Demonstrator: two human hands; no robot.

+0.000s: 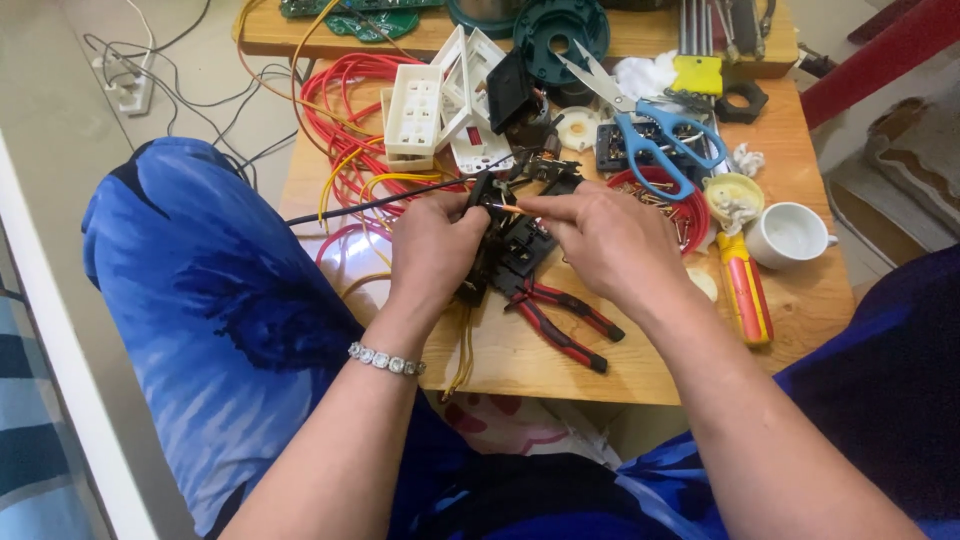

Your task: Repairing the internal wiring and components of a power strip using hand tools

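My left hand [432, 250] grips a black plastic electrical part [500, 245] above a low wooden table [640, 370]. A thin black wire [370, 205] runs out from it to the left. My right hand [605, 245] pinches the bare copper end of a wire [505, 208] at the top of that black part, fingertips almost touching the left thumb. A beaded bracelet [387, 359] sits on my left wrist. Red-handled pliers [560, 320] lie on the table just below both hands.
Blue-handled scissors [650, 130], a red dish of screws [672, 200], a white cup [790, 235], an orange screwdriver [745, 290], white socket housings [415, 110] and red and yellow wire coils [345, 130] crowd the table. My blue-clad knees flank it.
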